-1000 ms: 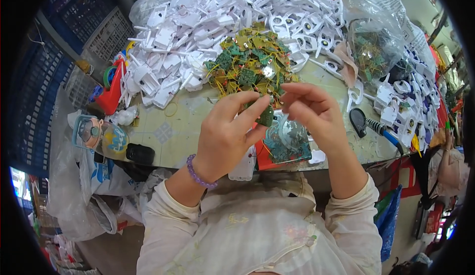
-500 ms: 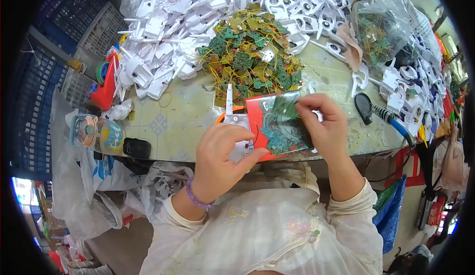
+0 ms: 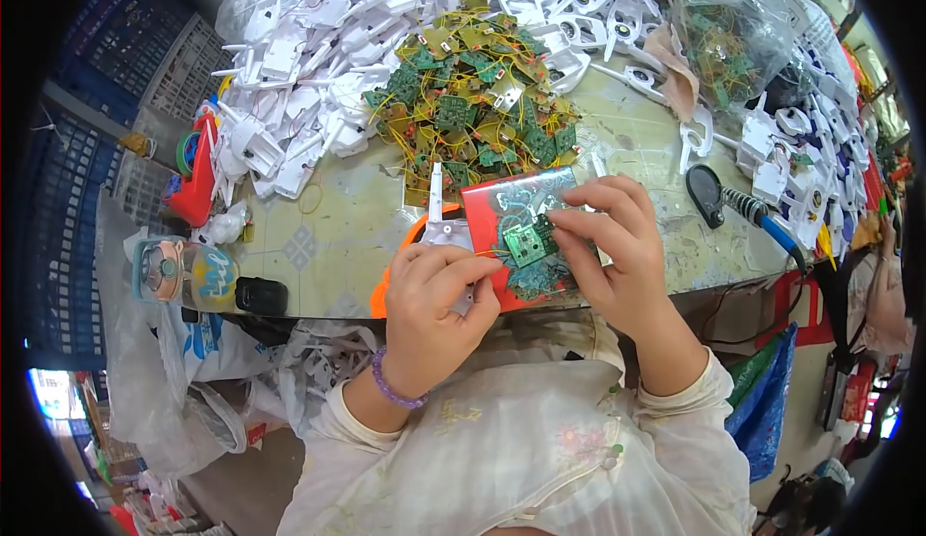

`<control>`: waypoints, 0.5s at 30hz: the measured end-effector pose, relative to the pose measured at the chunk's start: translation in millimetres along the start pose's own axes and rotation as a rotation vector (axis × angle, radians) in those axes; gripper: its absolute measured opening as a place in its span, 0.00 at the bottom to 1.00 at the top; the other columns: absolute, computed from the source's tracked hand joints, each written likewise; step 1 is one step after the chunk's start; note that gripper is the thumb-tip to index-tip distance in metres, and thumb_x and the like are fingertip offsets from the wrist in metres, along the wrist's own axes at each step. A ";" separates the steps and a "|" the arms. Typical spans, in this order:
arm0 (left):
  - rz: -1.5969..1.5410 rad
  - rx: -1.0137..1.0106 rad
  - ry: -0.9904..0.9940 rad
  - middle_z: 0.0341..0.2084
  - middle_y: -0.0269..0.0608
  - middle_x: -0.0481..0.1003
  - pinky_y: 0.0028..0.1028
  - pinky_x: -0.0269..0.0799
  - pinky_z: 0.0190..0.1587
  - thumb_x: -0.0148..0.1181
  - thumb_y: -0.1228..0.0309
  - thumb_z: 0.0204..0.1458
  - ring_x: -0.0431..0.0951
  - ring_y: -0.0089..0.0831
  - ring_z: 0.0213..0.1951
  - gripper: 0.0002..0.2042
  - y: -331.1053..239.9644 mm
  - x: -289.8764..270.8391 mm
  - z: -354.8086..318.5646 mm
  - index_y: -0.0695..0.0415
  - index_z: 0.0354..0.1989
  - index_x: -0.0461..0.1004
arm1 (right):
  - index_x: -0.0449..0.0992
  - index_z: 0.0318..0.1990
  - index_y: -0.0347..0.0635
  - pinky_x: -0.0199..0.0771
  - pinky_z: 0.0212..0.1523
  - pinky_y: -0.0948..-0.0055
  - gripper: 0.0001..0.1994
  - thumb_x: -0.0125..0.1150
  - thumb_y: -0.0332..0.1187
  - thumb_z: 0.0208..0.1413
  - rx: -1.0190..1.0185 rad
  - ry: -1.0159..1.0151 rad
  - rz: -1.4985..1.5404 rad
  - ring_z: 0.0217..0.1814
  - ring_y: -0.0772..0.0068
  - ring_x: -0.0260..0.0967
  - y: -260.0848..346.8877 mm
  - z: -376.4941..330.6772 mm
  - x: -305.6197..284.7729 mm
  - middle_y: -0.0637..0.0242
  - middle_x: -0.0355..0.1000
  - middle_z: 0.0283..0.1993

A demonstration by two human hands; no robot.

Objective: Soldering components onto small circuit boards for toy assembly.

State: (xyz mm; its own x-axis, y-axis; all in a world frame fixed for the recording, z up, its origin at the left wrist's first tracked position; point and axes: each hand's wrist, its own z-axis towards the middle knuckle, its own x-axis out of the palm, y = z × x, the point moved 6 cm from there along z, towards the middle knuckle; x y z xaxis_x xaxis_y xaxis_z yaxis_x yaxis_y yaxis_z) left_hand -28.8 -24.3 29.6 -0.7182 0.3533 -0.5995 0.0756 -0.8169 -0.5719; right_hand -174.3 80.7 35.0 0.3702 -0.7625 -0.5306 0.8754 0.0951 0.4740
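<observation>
My left hand (image 3: 436,297) grips a white plastic part (image 3: 446,227) whose thin stem points up, at the near table edge. My right hand (image 3: 613,237) pinches a small green circuit board (image 3: 527,243) with thin wires, holding it over a red tray (image 3: 511,200) that carries more green boards. The two hands are close together, almost touching. Behind them lies a heap of green and yellow circuit boards (image 3: 473,102) tangled with yellow wires.
A big pile of white plastic parts (image 3: 318,73) covers the back of the table (image 3: 338,237). A clear bag of boards (image 3: 738,39) sits back right. A soldering iron (image 3: 738,206) lies right; a bottle (image 3: 183,271) and black object (image 3: 260,297) left.
Both hands dropped from near the board heap to the near table edge. The left hand now grips a white plastic part; the right holds a board over the red tray.
</observation>
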 end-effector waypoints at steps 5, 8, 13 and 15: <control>-0.010 0.031 0.066 0.26 0.30 0.75 0.33 0.64 0.44 0.66 0.79 0.36 0.74 0.30 0.30 0.10 5.9 3.4 -0.1 0.53 0.29 0.76 | 0.74 0.37 0.37 0.66 0.44 0.69 0.10 0.61 0.18 0.45 0.133 -0.230 0.050 0.41 0.64 0.66 -16.6 -33.6 -33.8 0.62 0.69 0.39; 0.060 0.180 0.109 0.28 0.32 0.75 0.35 0.67 0.44 0.67 0.78 0.36 0.76 0.31 0.32 0.09 2.5 5.7 6.8 0.55 0.28 0.75 | 0.68 0.42 0.36 0.64 0.42 0.78 0.10 0.56 0.19 0.53 0.473 -0.683 0.256 0.39 0.77 0.63 -55.7 -95.6 -65.7 0.65 0.66 0.39; -0.034 0.305 0.168 0.36 0.39 0.77 0.36 0.75 0.43 0.67 0.79 0.37 0.78 0.36 0.40 0.09 1.2 13.6 16.5 0.61 0.26 0.73 | 0.59 0.51 0.38 0.62 0.42 0.81 0.18 0.57 0.20 0.54 0.510 -1.007 0.057 0.39 0.80 0.60 -82.2 -136.2 -116.1 0.69 0.63 0.38; -0.053 0.300 0.192 0.37 0.40 0.77 0.34 0.75 0.43 0.66 0.79 0.37 0.78 0.37 0.41 0.08 4.1 15.8 15.7 0.61 0.26 0.73 | 0.62 0.49 0.36 0.61 0.38 0.82 0.18 0.62 0.22 0.52 0.412 -1.052 -0.050 0.36 0.82 0.60 -82.9 -130.2 -128.2 0.71 0.63 0.36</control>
State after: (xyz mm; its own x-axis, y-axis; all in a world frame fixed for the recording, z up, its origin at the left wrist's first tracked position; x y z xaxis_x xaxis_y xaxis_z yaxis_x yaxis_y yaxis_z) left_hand -50.6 -29.1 26.6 -0.5709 0.4543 -0.6839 -0.1847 -0.8827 -0.4322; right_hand -253.9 253.9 -27.8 -0.2781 -0.9378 0.2080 0.6408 -0.0198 0.7674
